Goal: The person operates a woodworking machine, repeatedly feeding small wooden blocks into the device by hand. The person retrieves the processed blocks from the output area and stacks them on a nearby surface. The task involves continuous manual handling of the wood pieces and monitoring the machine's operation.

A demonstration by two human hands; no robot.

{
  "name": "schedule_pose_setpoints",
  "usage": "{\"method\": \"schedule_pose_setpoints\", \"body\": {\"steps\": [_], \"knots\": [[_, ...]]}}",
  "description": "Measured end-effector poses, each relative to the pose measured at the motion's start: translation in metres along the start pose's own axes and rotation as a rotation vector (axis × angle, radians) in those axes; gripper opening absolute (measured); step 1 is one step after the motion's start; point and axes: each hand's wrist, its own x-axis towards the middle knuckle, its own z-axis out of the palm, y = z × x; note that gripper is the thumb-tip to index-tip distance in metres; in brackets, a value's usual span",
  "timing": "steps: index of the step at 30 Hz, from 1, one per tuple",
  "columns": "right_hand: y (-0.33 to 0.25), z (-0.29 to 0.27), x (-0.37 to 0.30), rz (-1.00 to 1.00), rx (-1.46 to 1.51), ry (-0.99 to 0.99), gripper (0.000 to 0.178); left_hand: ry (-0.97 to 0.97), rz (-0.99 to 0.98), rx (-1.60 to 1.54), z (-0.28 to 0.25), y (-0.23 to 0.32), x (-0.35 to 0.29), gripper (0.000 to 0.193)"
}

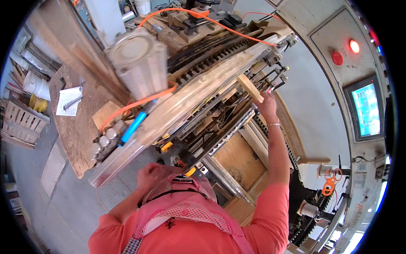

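Observation:
My right hand [267,106] reaches out over the machine, its fingers closed at the near end of a short pale wooden strip [250,88]. The strip slants up and left across the machine's metal rails and clamps. A bracelet circles that wrist. My left hand [150,174] is drawn in close to my body, at the edge of the pink apron [186,199]. It looks curled, and whatever it might hold is hidden. Under my right forearm lies the machine's frame, with a brown wooden panel [239,158] inside it.
A long metal beam [198,91] crosses diagonally, carrying a grey motor housing [137,63] and an orange hose [127,108]. At right stands a control panel with a lit screen [366,109] and a red button [337,58]. A wooden table [69,127] with papers is at left.

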Motion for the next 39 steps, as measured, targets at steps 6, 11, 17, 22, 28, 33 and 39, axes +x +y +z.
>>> {"method": "schedule_pose_setpoints", "body": {"steps": [6,11,17,22,28,33,39], "knots": [[-0.007,0.02,0.053,-0.05,-0.111,-0.196,0.045,-0.073,0.608,0.171,0.089,0.108,0.014,0.04],[0.01,0.039,0.062,-0.059,-0.129,-0.213,0.04,-0.175,0.601,0.358,0.125,0.126,0.02,0.049],[0.024,0.043,0.07,-0.08,-0.112,-0.237,0.037,-0.155,0.557,0.404,0.13,0.124,0.024,0.048],[0.034,0.04,0.073,-0.092,-0.081,-0.199,0.038,-0.15,0.514,0.432,0.128,0.125,0.024,0.047],[0.029,0.037,0.07,-0.023,-0.1,-0.2,0.039,-0.164,0.424,0.397,0.127,0.126,0.024,0.044],[0.023,0.035,0.073,-0.006,-0.124,-0.226,0.04,-0.163,0.427,0.375,0.127,0.125,0.025,0.044],[0.019,0.036,0.077,-0.006,-0.138,-0.225,0.042,-0.156,0.433,0.383,0.129,0.121,0.026,0.044]]}}
